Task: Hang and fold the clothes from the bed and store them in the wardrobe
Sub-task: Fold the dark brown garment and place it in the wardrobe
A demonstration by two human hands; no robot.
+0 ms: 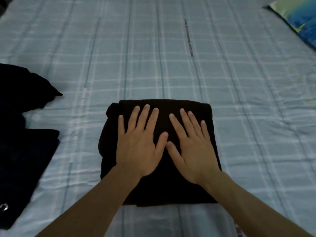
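Folded black garment [171,189] under flat hands

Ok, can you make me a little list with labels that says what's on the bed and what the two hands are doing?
place: bed with a light blue checked sheet
middle: black folded garment, a neat rectangle
left hand: flat on the garment, fingers straight and spread
right hand: flat on the garment beside the left hand
thumbs: close together, nearly touching
left edge: dark clothes, loosely piled, with a metal eyelet
top right corner: blue and green pillow, partly cut off
wardrobe: not in view
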